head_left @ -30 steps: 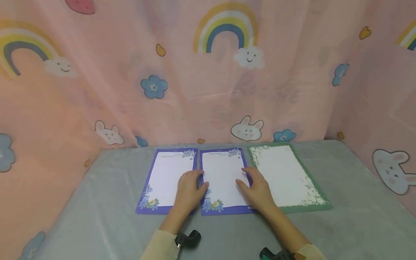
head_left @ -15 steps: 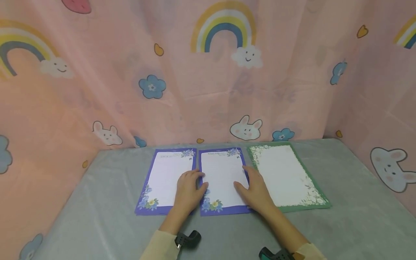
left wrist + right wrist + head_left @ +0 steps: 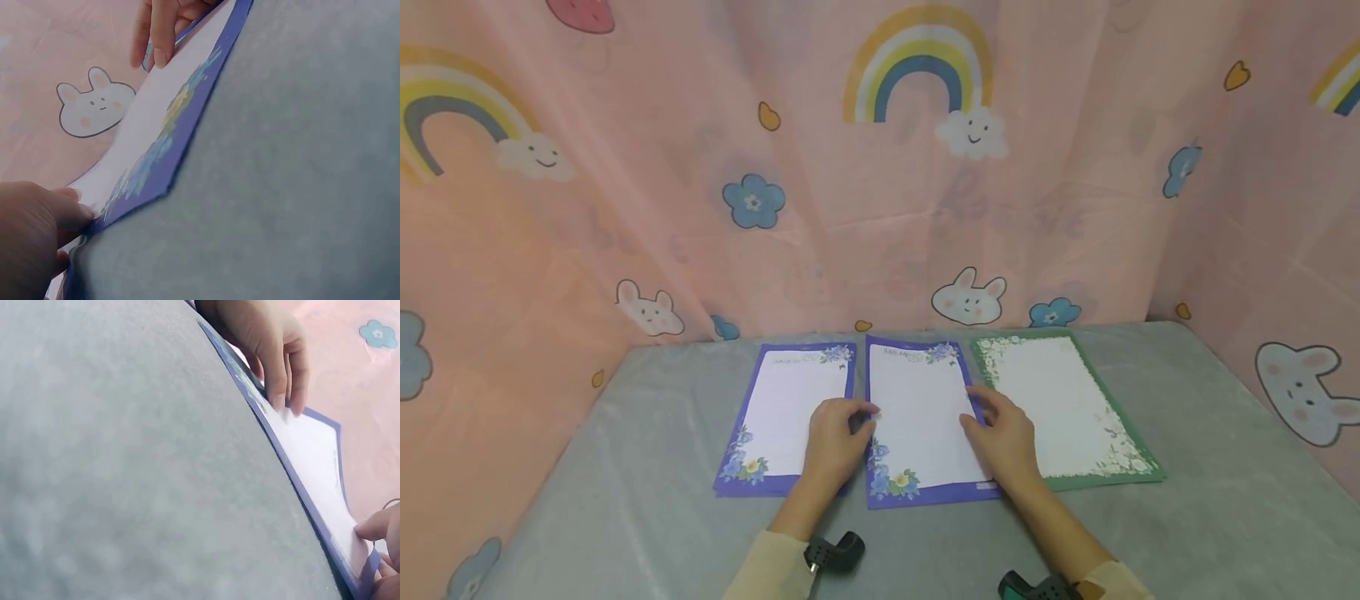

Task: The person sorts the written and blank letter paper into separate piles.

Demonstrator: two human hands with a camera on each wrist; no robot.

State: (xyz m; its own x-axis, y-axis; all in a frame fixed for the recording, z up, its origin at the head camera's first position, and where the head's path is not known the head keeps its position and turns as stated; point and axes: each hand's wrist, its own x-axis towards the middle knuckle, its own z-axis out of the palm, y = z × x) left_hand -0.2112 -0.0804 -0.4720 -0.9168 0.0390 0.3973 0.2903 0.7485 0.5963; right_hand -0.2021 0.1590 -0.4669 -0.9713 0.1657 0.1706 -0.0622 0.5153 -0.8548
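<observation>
Three bordered paper sheets stand side by side in the head view. My left hand (image 3: pixel 835 437) pinches the left edge of the middle purple-bordered sheet (image 3: pixel 917 425), and my right hand (image 3: pixel 1009 437) pinches its right edge. In the left wrist view the sheet (image 3: pixel 140 150) curves upward a little between the fingers. The right wrist view has the thumb on top of the sheet (image 3: pixel 312 456) and the other fingers under its edge. Left of it lies another purple-bordered sheet (image 3: pixel 797 400), partly covered by my left hand. A green-bordered sheet (image 3: pixel 1052 400) is on the right, behind my right hand.
A grey cloth (image 3: pixel 625 517) covers the table. Behind and on both sides hangs a pink curtain (image 3: pixel 850 192) printed with rainbows, rabbits and flowers. Each wrist carries a black camera, such as the left one (image 3: pixel 837 552).
Both hands have closed onto the middle sheet's edges. That sheet has risen slightly and shifted a bit to the right and nearer. The two outer sheets stay where they were.
</observation>
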